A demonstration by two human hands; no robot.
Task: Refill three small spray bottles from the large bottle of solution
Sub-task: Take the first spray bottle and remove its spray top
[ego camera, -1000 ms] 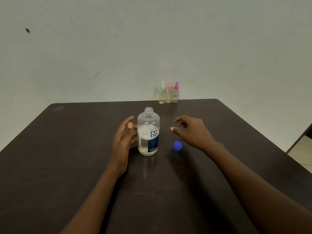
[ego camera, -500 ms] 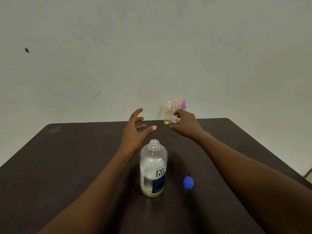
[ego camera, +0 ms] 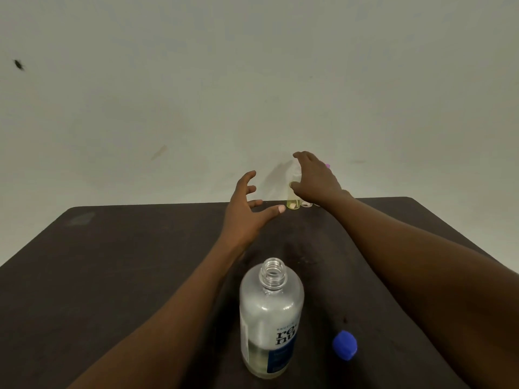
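The left half of the surface (ego camera: 126,262) gives a hand wide passage. Near the front edge the uncapped large bottle (ego camera: 271,318) stands upright between both forearms, with the blue cap (ego camera: 345,345) just beside it on the right. The small spray bottles (ego camera: 293,204) stand at the far edge against the wall (ego camera: 252,80), which blocks any way in from behind.

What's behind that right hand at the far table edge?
A yellowish spray bottle, a second bottle's base and a purple cap tip show. The right hand covers the rest.
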